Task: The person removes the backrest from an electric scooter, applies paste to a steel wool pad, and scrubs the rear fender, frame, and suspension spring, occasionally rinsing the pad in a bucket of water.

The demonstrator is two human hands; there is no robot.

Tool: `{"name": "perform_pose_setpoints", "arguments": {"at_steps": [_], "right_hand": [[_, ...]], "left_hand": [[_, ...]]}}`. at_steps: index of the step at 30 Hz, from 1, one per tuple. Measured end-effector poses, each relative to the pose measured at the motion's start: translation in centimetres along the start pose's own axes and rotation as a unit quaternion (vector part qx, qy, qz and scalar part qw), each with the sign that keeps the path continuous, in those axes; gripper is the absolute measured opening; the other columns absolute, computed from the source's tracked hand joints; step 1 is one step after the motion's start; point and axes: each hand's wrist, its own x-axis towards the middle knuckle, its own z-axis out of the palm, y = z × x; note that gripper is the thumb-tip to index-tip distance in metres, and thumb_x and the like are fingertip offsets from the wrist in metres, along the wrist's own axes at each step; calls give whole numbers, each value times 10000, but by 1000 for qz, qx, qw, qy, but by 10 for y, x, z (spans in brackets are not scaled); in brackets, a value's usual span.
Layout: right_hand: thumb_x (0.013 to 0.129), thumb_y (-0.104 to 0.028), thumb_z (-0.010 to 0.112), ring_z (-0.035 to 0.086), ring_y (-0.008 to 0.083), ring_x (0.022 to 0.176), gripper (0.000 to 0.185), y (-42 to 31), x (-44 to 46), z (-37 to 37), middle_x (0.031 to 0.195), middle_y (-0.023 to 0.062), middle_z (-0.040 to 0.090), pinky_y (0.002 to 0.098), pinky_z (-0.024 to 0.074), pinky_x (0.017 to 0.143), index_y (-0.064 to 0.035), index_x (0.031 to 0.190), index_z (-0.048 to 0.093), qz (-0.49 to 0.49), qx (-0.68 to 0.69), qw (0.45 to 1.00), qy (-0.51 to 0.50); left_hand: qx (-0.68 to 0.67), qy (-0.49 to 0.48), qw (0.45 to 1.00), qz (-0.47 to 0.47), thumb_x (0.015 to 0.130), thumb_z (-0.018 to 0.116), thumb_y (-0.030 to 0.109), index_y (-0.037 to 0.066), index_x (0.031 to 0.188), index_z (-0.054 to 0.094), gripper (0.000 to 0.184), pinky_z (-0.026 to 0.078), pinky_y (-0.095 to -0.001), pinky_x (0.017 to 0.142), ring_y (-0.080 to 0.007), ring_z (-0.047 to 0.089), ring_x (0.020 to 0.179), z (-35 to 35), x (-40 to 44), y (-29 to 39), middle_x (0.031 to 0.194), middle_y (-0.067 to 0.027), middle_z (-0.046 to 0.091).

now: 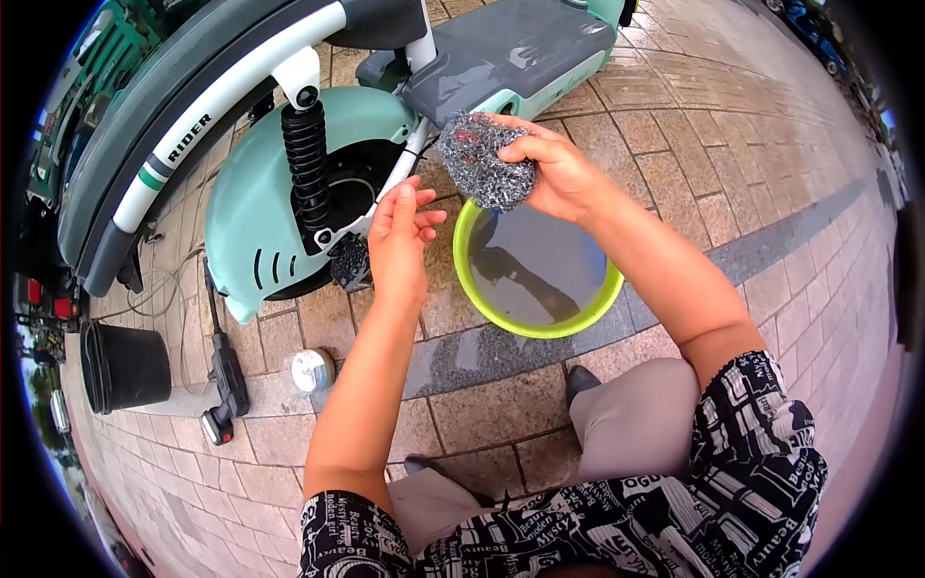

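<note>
My right hand (554, 169) grips a grey, shaggy wash sponge (485, 164) with its thumb on top, above the rim of a lime-green basin (467, 279) of murky water. Just left of the sponge, my left hand (400, 236) is held up with its fingers apart and nothing in them. Behind that hand stands a mint-green scooter, its rounded fender (241, 212) and black coil spring (306, 164) at the left. The scooter's dark grey footboard (520, 53) lies beyond the sponge and looks wet.
A black bucket (130, 366) stands at the left, beside a cordless spray gun (227, 385) with a hose. A small round container (312, 370) sits on the paving left of my left forearm. Other vehicles line the far left edge.
</note>
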Motion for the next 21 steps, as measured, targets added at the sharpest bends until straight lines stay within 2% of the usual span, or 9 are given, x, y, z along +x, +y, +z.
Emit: {"name": "perform_pose_setpoints", "arguments": {"at_steps": [4,7,10,12,15,18,19,20,21], "right_hand": [[835,57,499,637,271,1122,533,18,-10,12,1279,188,593,401,536,982,81,1367,462,77,-55,995,-23],[790,68,489,620,236,1131,570,34,-13,15,1262,161,591,349,536,959,68,1360,483,126,-119,983,-51],[807,107,432,567,250,1249,546,46,-6,11,1400,205,515,373,509,1029,67,1348,495,131,-236,963,-20],[826,121,414,624,230,1159,513,50,-6,14,1312,191,582,345,552,953,48,1320,532,140,-228,964,-2],[837,155,402,690,165,915,522,59,-2,18,1110,128,663,300,600,798,-18,1301,567,166,-275,946,38],[863,-26,549,639,130,846,439,66,2,15,1067,84,664,288,532,779,-63,1299,580,189,-375,907,-23],[858,-245,696,606,156,927,551,63,-1,27,1109,93,651,310,478,878,-114,1374,556,184,-440,878,-35],[858,-245,696,606,156,927,551,63,-3,41,1109,93,651,310,478,878,-114,1374,556,186,-444,876,-38],[829,-338,744,563,196,1100,654,65,-4,56,1247,121,608,340,442,973,-99,1402,536,183,-521,831,-60]], "left_hand": [[130,-29,991,17,972,655,328,45,1283,575,428,450,-228,668,-91,614,844,-7,-2,21,1118,-42,634],[275,-93,957,29,935,711,237,76,1213,613,336,430,-209,656,-42,549,784,-19,-9,31,922,45,635],[266,-53,962,6,944,701,237,88,1120,639,239,431,-208,648,-41,529,748,-41,-16,36,870,62,611],[161,-9,987,3,973,658,205,90,1002,629,122,449,-222,645,-59,570,752,-65,-16,36,870,35,640],[50,72,996,-12,988,636,196,108,1010,608,95,454,-236,671,-91,598,791,-98,-20,29,895,28,631],[-3,59,997,-47,980,650,203,130,1026,575,115,452,-267,716,-138,619,867,-99,-33,19,953,14,631],[-2,32,998,-57,978,645,177,111,1042,569,119,466,-270,719,-140,625,879,-100,-34,16,960,0,634],[0,5,998,-66,976,640,152,93,1058,563,126,481,-274,722,-143,631,892,-99,-34,15,967,-13,636],[-3,6,998,-64,976,640,152,93,1058,563,126,481,-274,722,-143,631,892,-98,-36,16,967,-13,636]]}}
